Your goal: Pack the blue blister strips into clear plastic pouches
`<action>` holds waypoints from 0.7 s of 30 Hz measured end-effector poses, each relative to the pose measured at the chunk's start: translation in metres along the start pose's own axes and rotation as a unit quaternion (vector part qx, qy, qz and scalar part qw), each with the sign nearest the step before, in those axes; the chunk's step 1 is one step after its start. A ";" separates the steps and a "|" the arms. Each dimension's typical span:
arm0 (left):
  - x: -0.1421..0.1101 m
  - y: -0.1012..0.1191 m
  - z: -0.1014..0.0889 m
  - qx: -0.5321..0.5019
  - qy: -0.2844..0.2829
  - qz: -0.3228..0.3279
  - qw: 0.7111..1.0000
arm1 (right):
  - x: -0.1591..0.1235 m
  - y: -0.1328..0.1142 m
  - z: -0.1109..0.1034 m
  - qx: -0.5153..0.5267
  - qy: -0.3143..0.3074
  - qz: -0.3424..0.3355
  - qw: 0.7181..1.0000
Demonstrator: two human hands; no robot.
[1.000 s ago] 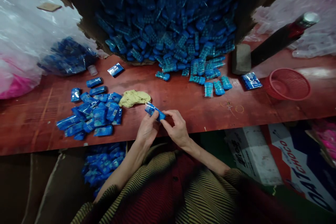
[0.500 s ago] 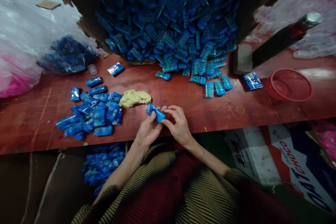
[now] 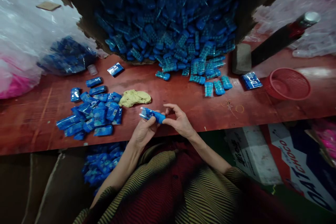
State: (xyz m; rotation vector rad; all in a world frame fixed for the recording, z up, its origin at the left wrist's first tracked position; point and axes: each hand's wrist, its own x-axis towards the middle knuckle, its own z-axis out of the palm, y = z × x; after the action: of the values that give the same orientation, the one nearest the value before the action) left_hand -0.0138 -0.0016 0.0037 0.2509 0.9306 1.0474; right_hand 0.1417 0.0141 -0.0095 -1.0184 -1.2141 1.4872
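My left hand [image 3: 144, 131] grips a small blue-capped bottle [image 3: 159, 117] with a printed blue plastic sleeve [image 3: 147, 112] around it. The sleeve's clear end sticks out to the left, past my thumb. At the bottle's right end, my right hand [image 3: 180, 121] has thumb and bent fingers closed on the blue tip. Left of my hands lies a heap of blue sleeved bottles [image 3: 99, 113] on the red table [image 3: 173, 92]. A crumpled yellow cloth [image 3: 135, 98] sits just beyond my left hand.
Behind the table, a torn carton [image 3: 86, 24] spills bottles of turquoise beads [image 3: 181, 49]. To the right are a red basket [image 3: 290, 85], a stack of flat blue sleeves [image 3: 252, 80], a grey block [image 3: 242, 59] and a dark cylinder [image 3: 278, 43]. A bag of blue packets [image 3: 69, 56] stands left.
The sleeve has come further over the bottle and now lies more level, pointing left. My left hand has shifted slightly left and down; my right hand stays at the bottle's end.
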 end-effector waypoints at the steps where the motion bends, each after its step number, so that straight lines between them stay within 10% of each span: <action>1: -0.001 0.000 0.002 0.003 -0.004 -0.007 1.000 | 0.001 -0.001 -0.002 -0.008 -0.013 0.000 1.000; 9: -0.009 -0.002 0.015 0.022 -0.046 -0.049 0.997 | 0.002 -0.003 -0.008 0.135 -0.152 0.084 0.975; 21: -0.019 0.007 0.019 0.040 -0.066 -0.040 0.996 | 0.006 -0.004 -0.004 0.217 -0.136 0.051 0.965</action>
State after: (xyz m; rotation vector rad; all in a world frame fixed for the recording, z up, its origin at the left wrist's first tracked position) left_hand -0.0075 -0.0089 0.0292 0.3434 0.8566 0.9092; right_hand 0.1447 0.0215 -0.0068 -0.6012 -0.9645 1.9167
